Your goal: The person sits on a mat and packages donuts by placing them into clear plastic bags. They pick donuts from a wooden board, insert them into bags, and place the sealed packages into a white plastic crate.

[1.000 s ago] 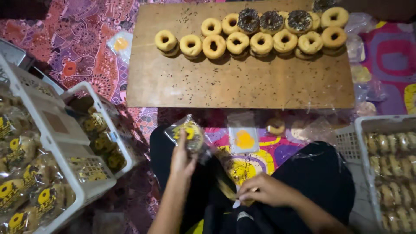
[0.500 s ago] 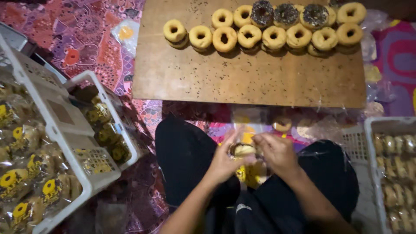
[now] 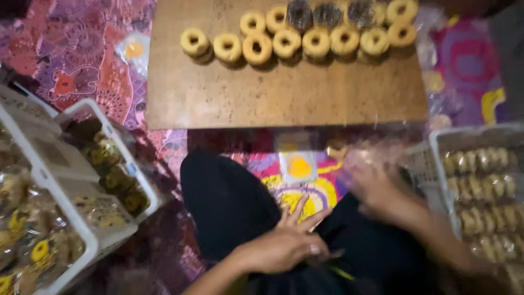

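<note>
Now your left hand (image 3: 284, 246) lies spread and empty on your lap, while your right hand (image 3: 376, 188) blurs toward the crate of doughnuts (image 3: 480, 191); its grip can't be told. Slow down, and take one doughnut cleanly without crushing its neighbours.

Wooden board (image 3: 284, 93), low and rectangular, set on a patterned purple-and-pink floor cloth (image 3: 82, 49); carries two rows of ring doughnuts (image 3: 303, 33) along its 12 o'clock edge, mostly plain golden, a few dark-topped. Floor cloth also bears white plastic crates of bagged doughnuts (image 3: 49, 218) at 8 o'clock, a further crate (image 3: 480, 180) at 4 o'clock, and a small clear packet with a yellow centre (image 3: 132, 50) at 10 o'clock.
</note>
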